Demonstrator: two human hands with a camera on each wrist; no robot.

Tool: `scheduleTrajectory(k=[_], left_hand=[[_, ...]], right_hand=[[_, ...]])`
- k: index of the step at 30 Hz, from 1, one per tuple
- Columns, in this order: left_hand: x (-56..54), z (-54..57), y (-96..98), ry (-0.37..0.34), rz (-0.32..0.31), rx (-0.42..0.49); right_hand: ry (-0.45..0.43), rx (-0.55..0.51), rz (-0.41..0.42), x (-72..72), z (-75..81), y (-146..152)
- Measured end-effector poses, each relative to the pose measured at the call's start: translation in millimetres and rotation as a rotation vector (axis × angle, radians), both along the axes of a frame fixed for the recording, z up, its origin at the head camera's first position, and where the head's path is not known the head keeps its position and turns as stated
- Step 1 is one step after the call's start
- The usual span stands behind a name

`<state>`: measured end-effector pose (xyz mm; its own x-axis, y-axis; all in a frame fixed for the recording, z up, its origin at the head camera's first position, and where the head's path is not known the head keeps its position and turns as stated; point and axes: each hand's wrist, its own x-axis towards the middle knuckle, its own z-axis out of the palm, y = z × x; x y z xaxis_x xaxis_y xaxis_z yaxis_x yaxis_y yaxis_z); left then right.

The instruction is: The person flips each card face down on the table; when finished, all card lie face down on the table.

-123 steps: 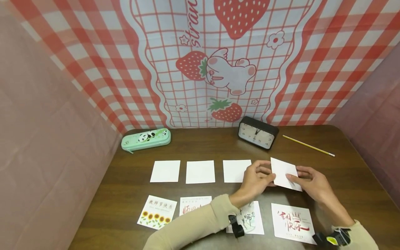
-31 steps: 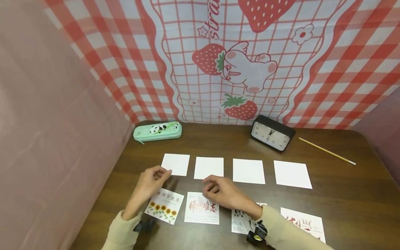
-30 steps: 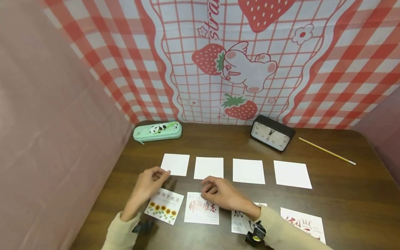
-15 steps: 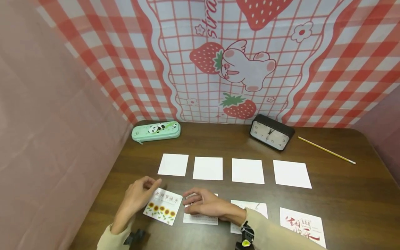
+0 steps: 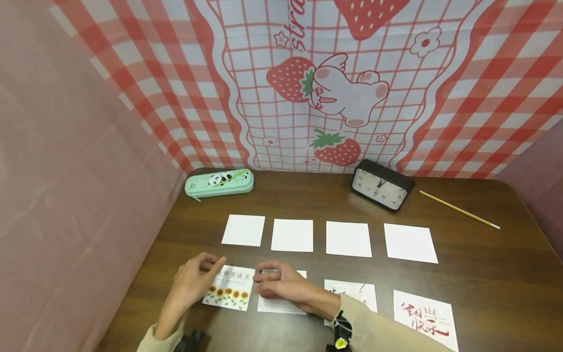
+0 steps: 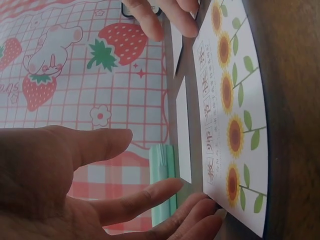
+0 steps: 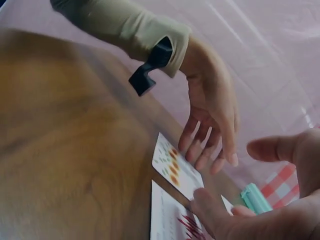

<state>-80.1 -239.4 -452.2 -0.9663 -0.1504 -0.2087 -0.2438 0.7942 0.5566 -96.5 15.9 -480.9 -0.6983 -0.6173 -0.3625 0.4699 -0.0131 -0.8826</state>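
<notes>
The sunflower greeting card (image 5: 228, 296) lies flat at the left end of the front row. My left hand (image 5: 191, 281) is at its left edge, fingers loosely extended and fingertips by the upper left corner. From the other side, my right hand (image 5: 286, 283) reaches to the card's upper right corner with fingers relaxed. That hand covers much of a second printed card (image 5: 281, 307). In the left wrist view the sunflower card (image 6: 230, 100) shows its whole printed face. Both hands appear beside the sunflower card (image 7: 172, 165) in the right wrist view, neither pinching it.
Blank white cards (image 5: 244, 230) form a row farther back. Two more printed cards, one partly under the right sleeve (image 5: 365, 288) and one with red writing (image 5: 426, 318), lie to the right. Behind are a green pencil case (image 5: 220, 183), a black clock (image 5: 382, 185) and a pencil (image 5: 459, 210).
Earlier both hands held a white card, now lying in the back row's right end. The hands then moved left and down to the sunflower card, which has turned from tilted to nearly straight.
</notes>
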Motion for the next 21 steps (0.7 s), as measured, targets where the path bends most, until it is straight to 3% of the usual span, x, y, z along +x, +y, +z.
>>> scheduleTrajectory(k=[8,21], left_hand=[[5.8,0.1,2.5,0.017,0.025,0.041],[10.3,1.9,8.2,0.022,0.016,0.016]], right_hand=[[-0.126,-0.045,-0.132,0.7,0.4,-8.0],[-0.139,-0.103,-0.191,-0.6,-1.2,-12.7]])
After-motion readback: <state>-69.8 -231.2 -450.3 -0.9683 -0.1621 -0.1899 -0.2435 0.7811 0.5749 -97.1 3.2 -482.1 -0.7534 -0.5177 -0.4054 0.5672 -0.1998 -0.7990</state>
